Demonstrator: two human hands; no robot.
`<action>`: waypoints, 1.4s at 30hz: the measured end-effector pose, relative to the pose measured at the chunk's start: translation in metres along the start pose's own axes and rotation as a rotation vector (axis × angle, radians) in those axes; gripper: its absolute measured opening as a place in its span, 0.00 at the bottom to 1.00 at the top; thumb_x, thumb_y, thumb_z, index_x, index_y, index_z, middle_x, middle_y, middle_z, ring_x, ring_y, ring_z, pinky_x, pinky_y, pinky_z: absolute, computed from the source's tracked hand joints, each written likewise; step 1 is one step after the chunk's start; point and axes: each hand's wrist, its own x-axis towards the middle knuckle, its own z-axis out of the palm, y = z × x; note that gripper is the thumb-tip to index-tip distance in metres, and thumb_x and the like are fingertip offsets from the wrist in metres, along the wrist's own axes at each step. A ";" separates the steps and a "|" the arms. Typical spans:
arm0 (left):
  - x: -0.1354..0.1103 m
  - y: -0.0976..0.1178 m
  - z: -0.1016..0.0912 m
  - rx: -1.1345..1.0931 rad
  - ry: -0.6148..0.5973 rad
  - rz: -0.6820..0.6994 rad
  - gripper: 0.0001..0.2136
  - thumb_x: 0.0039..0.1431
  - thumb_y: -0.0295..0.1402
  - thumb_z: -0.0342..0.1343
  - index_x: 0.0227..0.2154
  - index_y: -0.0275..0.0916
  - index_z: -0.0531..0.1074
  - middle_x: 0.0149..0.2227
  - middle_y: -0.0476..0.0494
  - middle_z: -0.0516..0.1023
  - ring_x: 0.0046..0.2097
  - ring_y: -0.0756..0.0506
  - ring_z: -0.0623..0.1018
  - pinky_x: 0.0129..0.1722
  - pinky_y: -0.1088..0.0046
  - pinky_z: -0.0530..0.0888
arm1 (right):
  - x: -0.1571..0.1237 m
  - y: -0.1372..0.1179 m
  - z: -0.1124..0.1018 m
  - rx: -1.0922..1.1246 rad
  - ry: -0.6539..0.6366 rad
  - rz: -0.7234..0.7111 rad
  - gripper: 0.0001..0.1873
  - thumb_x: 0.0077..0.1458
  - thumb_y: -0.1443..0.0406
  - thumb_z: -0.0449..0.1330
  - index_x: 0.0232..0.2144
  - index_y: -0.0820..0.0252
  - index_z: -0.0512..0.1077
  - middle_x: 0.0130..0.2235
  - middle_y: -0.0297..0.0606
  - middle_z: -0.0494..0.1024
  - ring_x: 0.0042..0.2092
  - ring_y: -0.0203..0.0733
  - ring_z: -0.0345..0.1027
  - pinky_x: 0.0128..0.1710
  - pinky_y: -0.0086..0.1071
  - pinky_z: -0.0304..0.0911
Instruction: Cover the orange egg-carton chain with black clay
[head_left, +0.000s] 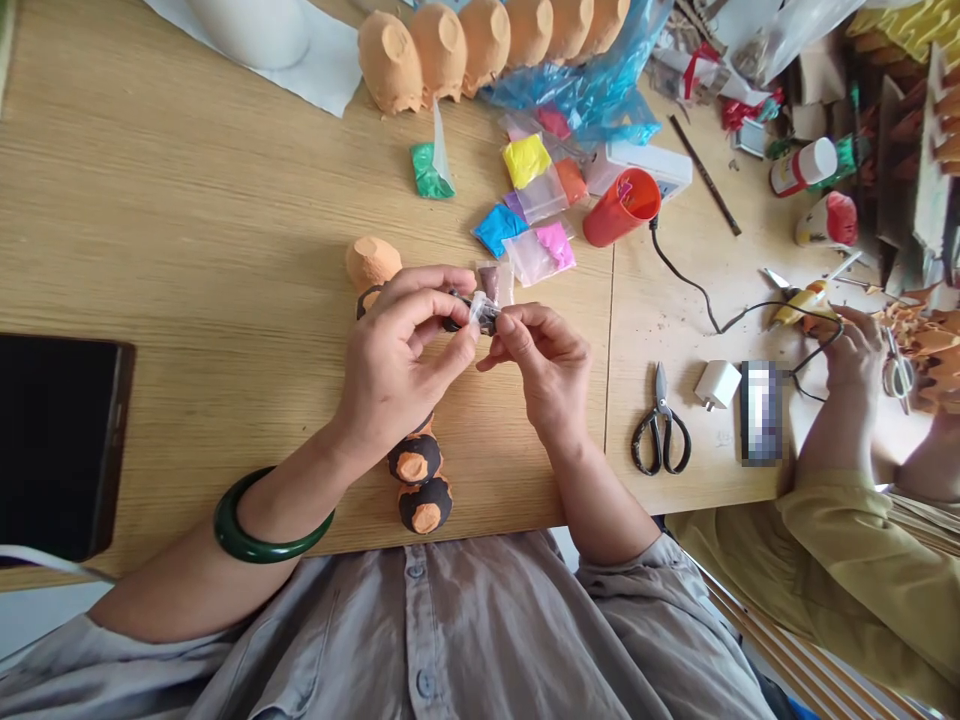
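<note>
My left hand [397, 350] has its thumb and fingers closed on a small clear plastic packet [480, 308] with black material inside, probably clay. The packet's right end is pinched between the thumb and fingers of my right hand [551, 365]. Under my left hand lies a row of orange cups, with a bare cup [373, 262] at the far end and black-coated cups [417, 460] at the near end; my hand hides its middle. Just beyond my fingertips is a packet of brown material [491, 282].
Coloured packets [527, 160] and a red cup [616, 212] stand farther back, near a row of orange cups [487, 45]. Black-handled scissors [661, 430] and a white charger [718, 384] lie at right. A co-worker's hand [855, 350] is by a glue gun [806, 300]. A tablet [60, 440] is left.
</note>
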 end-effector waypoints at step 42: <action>0.011 -0.006 -0.016 0.376 -0.100 0.192 0.06 0.66 0.37 0.69 0.39 0.41 0.86 0.27 0.50 0.75 0.26 0.51 0.68 0.26 0.71 0.66 | 0.007 -0.004 -0.003 -0.006 -0.014 0.122 0.26 0.56 0.43 0.74 0.33 0.58 0.76 0.32 0.30 0.77 0.33 0.32 0.73 0.35 0.31 0.85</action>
